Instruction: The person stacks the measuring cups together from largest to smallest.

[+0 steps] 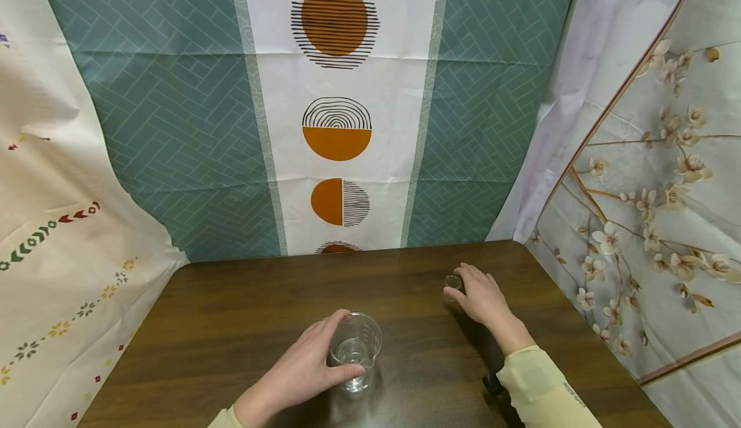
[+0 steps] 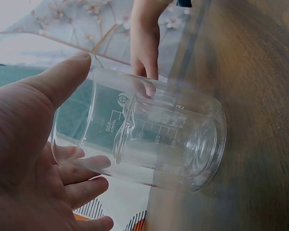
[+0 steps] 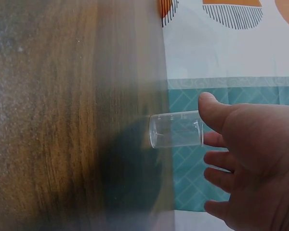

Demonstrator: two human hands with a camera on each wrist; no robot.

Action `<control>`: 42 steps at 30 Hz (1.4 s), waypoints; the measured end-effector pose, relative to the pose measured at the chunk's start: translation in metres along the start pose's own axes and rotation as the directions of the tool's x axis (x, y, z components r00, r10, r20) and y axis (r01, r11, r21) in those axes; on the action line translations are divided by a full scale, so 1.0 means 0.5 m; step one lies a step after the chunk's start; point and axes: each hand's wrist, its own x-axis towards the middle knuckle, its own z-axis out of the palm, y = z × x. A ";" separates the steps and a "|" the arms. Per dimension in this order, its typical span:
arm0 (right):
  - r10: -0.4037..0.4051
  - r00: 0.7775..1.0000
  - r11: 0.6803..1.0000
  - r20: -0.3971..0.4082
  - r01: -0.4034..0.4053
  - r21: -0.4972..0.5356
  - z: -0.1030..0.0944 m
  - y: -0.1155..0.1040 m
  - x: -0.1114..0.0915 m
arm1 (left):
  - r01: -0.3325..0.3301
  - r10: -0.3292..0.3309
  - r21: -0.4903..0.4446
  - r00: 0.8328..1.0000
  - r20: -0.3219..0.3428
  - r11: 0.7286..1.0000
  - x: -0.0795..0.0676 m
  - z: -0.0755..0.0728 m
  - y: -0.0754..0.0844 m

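My left hand [image 1: 307, 363] holds a large clear glass beaker [image 1: 370, 344] near its rim, thumb on one side and fingers on the other. White measuring marks show on the beaker's wall [image 2: 159, 130] in the left wrist view. Inside it sits what looks like a smaller glass beaker [image 2: 123, 137], its rim about halfway up. Over at the far right, my right hand [image 1: 480, 296] pinches a small clear glass beaker [image 3: 176, 130] by its rim between thumb and fingers. Both beakers are upright close on the wooden table [image 1: 243, 312].
A teal and white patterned cloth [image 1: 336, 80] hangs behind the table's back edge. Flowered cloth [image 1: 648, 222] borders the right side, and a cream embroidered cloth [image 1: 64, 254] the left. A dark object [image 1: 492, 384] shows by the right sleeve.
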 end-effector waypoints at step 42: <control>-0.005 1.000 0.999 0.005 0.005 -0.036 0.010 0.003 0.004 | 0.015 -0.014 -0.009 1.000 0.014 1.000 -0.002 -0.001 -0.001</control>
